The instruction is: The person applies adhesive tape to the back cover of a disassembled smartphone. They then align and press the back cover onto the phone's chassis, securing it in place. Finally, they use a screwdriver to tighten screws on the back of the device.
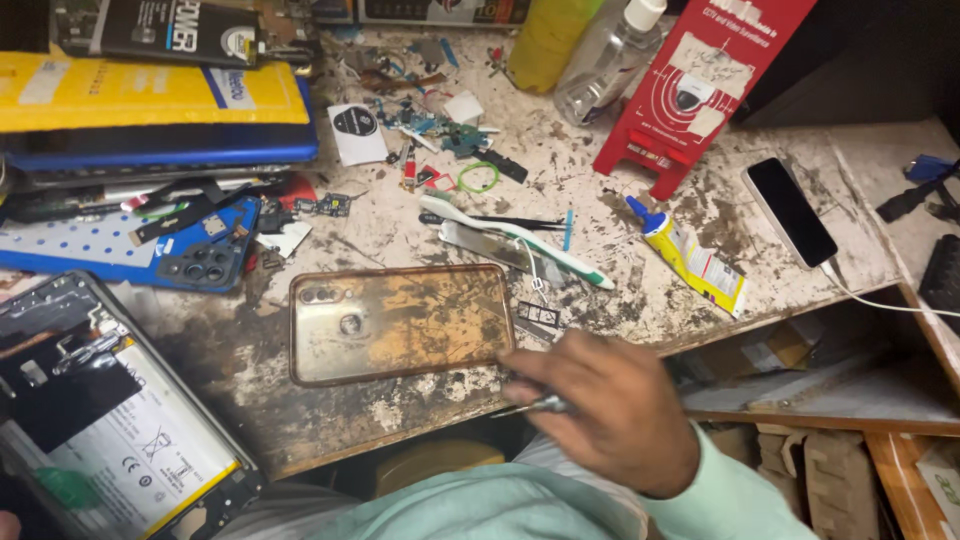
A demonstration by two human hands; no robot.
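Observation:
My right hand [610,405] hovers over the front edge of the stained worktable [330,400], shut on thin metal tweezers [530,406]. Their tip points at the near right corner of a yellowed, dirty transparent phone case [400,322] that lies flat, camera holes to the left. At the lower left an opened phone [110,420], battery and board exposed, is held up close to me. Only a fingertip of my left hand [6,524] shows beneath it at the frame's corner.
Behind the case lie a white-and-green toothbrush [520,240], a yellow glue tube [690,255] and several small parts [440,140]. A black phone [790,210] on a white cable lies right. Red card stand [700,80], bottles [605,60] and stacked boxes [150,90] line the back.

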